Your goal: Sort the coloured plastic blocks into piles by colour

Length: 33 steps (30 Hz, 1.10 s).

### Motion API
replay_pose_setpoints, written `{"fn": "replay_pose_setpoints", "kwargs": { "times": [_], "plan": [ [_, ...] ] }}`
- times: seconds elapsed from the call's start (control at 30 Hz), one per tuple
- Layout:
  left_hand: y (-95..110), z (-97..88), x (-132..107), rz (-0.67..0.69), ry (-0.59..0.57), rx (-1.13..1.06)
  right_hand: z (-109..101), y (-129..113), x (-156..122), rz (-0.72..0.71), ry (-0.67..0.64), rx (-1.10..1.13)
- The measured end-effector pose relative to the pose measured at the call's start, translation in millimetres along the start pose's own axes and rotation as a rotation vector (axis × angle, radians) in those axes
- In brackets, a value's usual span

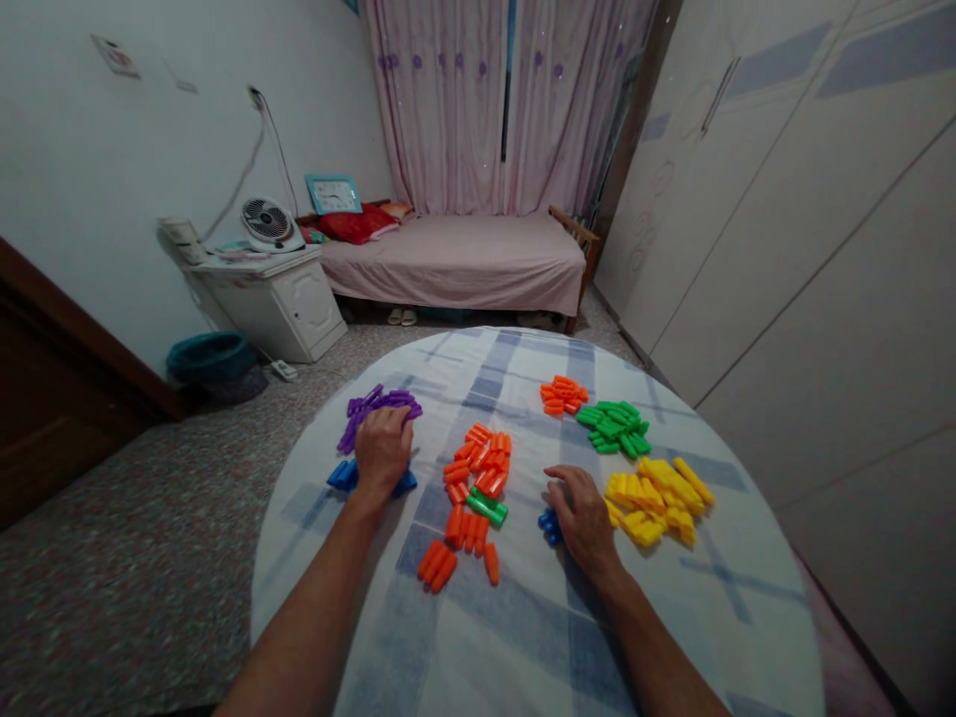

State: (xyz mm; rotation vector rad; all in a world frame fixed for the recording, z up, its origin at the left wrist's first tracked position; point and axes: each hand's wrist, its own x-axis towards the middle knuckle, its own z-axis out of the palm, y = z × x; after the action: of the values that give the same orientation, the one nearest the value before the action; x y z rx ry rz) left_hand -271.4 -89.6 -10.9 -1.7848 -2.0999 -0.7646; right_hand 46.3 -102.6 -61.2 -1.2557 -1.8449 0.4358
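Note:
My left hand (383, 450) is over the near edge of a pile of purple plastic pieces (364, 406). Its fingers are curled down, their tips hidden, so whatever they grip cannot be made out. Blue pieces (345, 476) lie under and beside that wrist. On the right, my right hand (583, 510) hovers low or rests with fingers loosely bent and apart, next to a few dark blue pieces (551, 526) and left of the yellow pieces (663, 495). Between the hands are orange bullet-shaped pieces (467, 528), with green ones (487, 507) among them.
Farther back on the round table (515, 637) lie a second orange pile (563, 394) and a green pile (615, 428). Beyond the table stand a bed (463, 261), a white cabinet (303, 299) with a fan (267, 223), and a bin (215, 360). A wardrobe (807, 239) lines the right.

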Motion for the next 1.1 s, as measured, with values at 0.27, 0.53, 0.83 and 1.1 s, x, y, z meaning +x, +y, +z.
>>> {"fn": "replay_pose_setpoints", "kwargs": {
  "times": [0.27,0.53,0.83,1.1],
  "plan": [
    [-26.3,6.4,25.7,0.036,-0.115,0.140,2.0,-1.9,-0.8,-0.038,-0.077,-0.038],
    [47.2,-19.4,-56.4,0.320,-0.254,-0.373,5.8,-8.0,-1.4,-0.110,-0.157,-0.041],
    [81.7,10.3,-107.4,-0.059,-0.133,-0.529,14.2,-30.2,-8.8,-0.193,-0.288,-0.089],
    [103.1,29.9,-103.4,-0.233,-0.109,-0.724,30.3,-43.2,-9.4,-0.167,-0.245,-0.157]
  ]
}}
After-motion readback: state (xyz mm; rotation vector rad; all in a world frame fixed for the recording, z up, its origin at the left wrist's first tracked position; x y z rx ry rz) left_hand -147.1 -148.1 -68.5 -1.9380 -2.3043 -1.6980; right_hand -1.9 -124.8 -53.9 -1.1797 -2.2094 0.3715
